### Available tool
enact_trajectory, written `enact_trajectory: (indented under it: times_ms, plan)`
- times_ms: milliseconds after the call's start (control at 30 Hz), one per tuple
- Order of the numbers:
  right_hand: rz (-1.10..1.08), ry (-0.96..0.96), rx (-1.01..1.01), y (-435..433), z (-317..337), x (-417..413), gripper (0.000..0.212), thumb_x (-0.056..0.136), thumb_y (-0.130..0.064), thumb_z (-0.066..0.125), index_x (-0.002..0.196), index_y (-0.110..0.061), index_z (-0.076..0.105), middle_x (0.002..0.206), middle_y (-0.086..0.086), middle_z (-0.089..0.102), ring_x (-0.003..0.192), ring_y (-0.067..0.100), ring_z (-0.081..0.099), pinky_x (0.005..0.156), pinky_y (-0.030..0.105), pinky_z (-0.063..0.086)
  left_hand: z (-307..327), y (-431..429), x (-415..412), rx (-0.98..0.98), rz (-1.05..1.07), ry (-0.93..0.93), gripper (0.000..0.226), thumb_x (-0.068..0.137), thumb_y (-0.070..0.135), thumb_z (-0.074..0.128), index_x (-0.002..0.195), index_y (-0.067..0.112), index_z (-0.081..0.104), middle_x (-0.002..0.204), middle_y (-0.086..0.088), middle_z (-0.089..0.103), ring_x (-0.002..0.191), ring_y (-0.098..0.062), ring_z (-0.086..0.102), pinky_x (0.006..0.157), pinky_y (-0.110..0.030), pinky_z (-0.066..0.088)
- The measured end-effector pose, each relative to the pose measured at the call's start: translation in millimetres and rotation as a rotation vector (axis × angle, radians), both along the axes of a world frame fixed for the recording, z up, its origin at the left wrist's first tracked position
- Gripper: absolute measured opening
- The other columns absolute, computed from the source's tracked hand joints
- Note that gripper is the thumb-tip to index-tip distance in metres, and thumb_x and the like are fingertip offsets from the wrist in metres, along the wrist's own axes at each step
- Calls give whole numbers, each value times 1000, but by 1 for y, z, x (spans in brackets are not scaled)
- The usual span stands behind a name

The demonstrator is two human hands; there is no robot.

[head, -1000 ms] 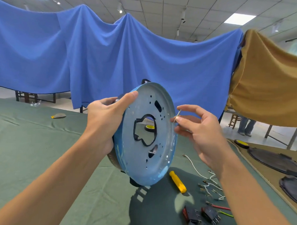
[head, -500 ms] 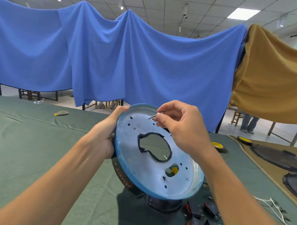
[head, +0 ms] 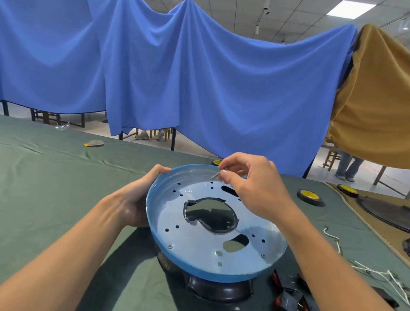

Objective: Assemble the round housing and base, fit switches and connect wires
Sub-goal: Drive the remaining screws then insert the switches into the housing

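Blue drapes (head: 203, 73) span the background, with 1 ochre drape (head: 384, 104) at far right. Green-clothed tabletop (head: 45, 195) fills the lower field.

Round housing (head: 195, 246): blue-rimmed metal dish, open side up, tilted slightly down toward the near edge, about midway along the tabletop's near edge. Floor pierced by 1 large central cut-out, 2 oval slots and many small holes. Black base (head: 219, 291) shows directly beneath its near side; whether the 2 are joined, cannot tell.

Left hand (head: 136, 199): grips the housing's left rim, thumb hooked over the top edge, fingers under.

Right hand (head: 252, 188): above the housing's far rim, thumb and forefinger pinching 1 slim metal screw (head: 218, 173); remaining fingers loosely curled.

Dark round parts (head: 389, 215) lie on a brown cloth at the tabletop's right edge.

Black-and-red switches (head: 289, 297): cluster near the near edge, just right of the base.

White wires (head: 382, 273): loose toward the right edge, apart from the housing.

Yellow-and-black tape roll (head: 309, 196): flat on the tabletop, right of the right hand.
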State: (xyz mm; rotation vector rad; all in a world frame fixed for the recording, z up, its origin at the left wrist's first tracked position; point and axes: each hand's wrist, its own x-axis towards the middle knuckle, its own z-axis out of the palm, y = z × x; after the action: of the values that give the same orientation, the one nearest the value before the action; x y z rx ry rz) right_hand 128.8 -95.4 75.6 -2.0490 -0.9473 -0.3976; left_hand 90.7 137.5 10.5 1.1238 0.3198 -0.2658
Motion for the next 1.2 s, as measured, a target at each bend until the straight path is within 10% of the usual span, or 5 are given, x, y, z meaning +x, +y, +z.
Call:
enact_trajectory:
  times_ms: [633, 1200]
  plan:
    - [31, -56, -451, 73, 0, 21, 17, 90, -6, 60, 93, -13, 75, 66, -14, 53, 64, 1, 48, 53, 7, 31, -18, 13, 9, 12, -162, -79, 50, 85, 51, 60, 93, 4, 77, 101, -14, 73, 84, -27, 71, 75, -37, 59]
    - [43, -133, -573, 88, -21, 28, 24, 91, -2, 56, 105, -12, 73, 92, 3, 62, 90, 22, 59, 74, 25, 48, -16, 11, 9, -94, -141, 29, 59, 75, 49, 73, 113, 6, 60, 113, -13, 63, 89, -27, 60, 91, -37, 47]
